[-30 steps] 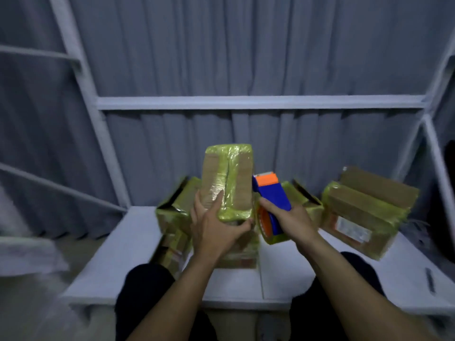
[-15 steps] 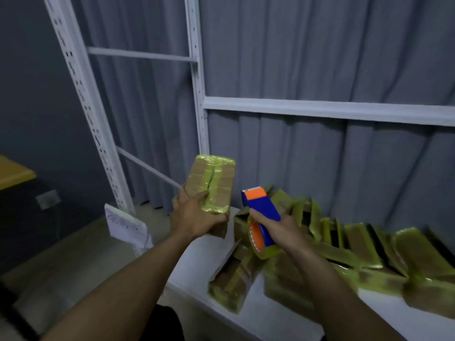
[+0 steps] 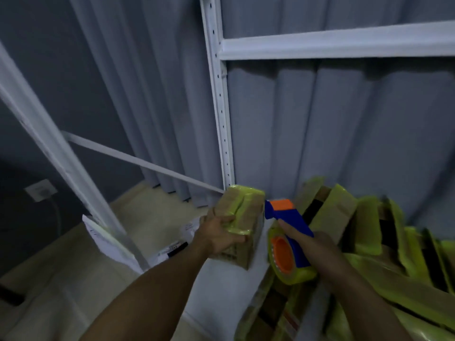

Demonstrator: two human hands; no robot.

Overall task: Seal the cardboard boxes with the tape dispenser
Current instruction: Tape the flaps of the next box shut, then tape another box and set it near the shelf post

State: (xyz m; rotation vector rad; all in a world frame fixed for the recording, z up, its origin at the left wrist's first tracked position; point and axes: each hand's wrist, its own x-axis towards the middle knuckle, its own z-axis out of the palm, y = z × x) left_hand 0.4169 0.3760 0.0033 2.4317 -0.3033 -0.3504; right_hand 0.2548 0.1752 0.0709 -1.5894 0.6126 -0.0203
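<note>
Clasps a small cardboard box [image 3: 242, 212] in the left grip [image 3: 219, 233], fingers curled over its near top edge, where yellow tape runs across the flaps. Holds that box upright over the left corner of the white surface [image 3: 221, 291]; cannot tell whether its base touches. Wraps the right grip [image 3: 317, 249] round the blue handle of the tape dispenser [image 3: 290, 219], orange tip pointing up and left, just beside the box's right face with a narrow gap between. Carries the yellow tape roll [image 3: 295, 276] on an orange hub below the handle.

Shows, right of both, a blurred heap of cardboard boxes [image 3: 344, 210] strapped with yellow tape, leaning on one another across the surface. Shows behind them a white shelf upright [image 3: 219, 107] with a crossbeam, and a grey curtain [image 3: 344, 124] in hanging folds. Shows at lower left a pale floor [image 3: 49, 279], white papers [image 3: 105, 242] against a slanted white post, and a wall socket [image 3: 40, 190] on the dark wall.
</note>
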